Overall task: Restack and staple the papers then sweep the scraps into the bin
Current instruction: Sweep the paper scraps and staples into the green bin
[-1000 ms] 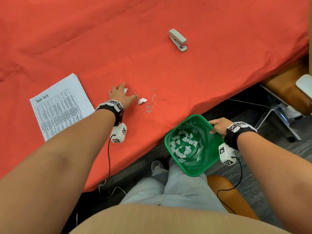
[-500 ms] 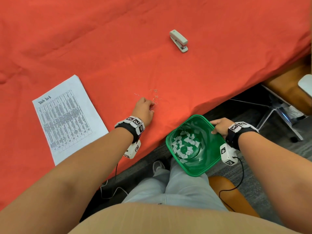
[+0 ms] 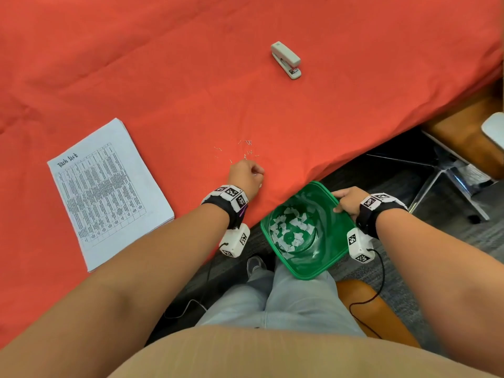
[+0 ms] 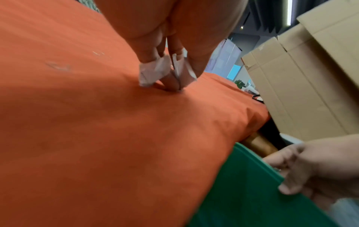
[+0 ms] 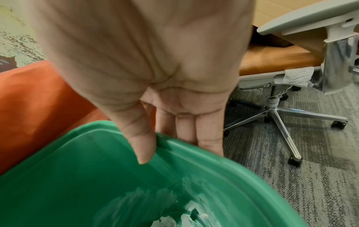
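We are pinching two white paper scraps [image 4: 155, 69] in the curled fingers [image 4: 149, 56] of our left hand [image 3: 245, 177], fingertips pressing the orange tabletop [image 3: 163, 77] near its edge, while our right hand [image 3: 347, 200] is gripping the green bin's [image 3: 330, 252] rim just beyond that edge, thumb inside.

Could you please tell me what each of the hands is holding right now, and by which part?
Left hand: small white paper scraps, pinched at its fingertips. Right hand: green plastic bin, gripped by its rim.
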`<state>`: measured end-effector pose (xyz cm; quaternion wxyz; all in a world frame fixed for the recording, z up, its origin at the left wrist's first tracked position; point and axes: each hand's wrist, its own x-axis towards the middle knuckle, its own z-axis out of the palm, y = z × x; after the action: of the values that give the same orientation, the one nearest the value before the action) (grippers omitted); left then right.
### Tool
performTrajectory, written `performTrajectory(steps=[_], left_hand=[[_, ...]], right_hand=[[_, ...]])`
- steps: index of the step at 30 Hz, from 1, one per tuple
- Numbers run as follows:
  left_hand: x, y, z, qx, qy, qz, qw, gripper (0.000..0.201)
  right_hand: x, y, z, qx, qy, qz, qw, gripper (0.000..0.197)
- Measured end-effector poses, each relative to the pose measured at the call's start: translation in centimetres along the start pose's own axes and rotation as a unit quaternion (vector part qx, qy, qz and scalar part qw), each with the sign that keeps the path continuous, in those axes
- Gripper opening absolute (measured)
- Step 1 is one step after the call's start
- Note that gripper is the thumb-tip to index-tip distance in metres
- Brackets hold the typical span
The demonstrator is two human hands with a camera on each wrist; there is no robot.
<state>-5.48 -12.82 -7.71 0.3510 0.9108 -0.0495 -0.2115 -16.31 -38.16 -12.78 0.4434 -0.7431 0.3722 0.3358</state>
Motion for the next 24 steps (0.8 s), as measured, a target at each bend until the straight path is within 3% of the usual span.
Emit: performTrajectory(steps=[7, 13, 17, 20, 22, 24], left_hand=[[-3.6, 3.4, 4.0, -0.063, -0.087, 0.046, 0.993, 0.015], [-4.4, 3.5, 5.0, -0.035, -0.169, 0.077, 0.982, 0.014], [-3.3, 3.1, 3.1, -0.059, -0.118, 0.065, 0.989, 0.014], [-1.7, 2.3, 0.6, -0.069, -0.028, 0.072, 0.995, 0.023], [-0.4, 1.1, -1.3, -0.019, 0.056, 0.086, 0.995, 0.032], [0.3, -0.6, -2.5, 0.062, 0.093, 0.036, 0.993, 0.05]], right_hand=[[0.3, 0.2, 0.1, -0.005, -0.009, -0.008, 1.0, 0.053], [0.0, 0.1, 0.0, -0.038, -0.003, -0.019, 0.999, 0.048], [0.8, 0.4, 0.0, -0.028, -0.004, -0.013, 1.0, 0.052], [1.2, 0.5, 0.1, -0.025, -0.007, -0.014, 1.0, 0.052], [1.2, 0.4, 0.0, -0.019, -0.008, -0.014, 1.0, 0.052], [1.2, 0.3, 0.0, -0.018, -0.008, -0.014, 1.0, 0.052]])
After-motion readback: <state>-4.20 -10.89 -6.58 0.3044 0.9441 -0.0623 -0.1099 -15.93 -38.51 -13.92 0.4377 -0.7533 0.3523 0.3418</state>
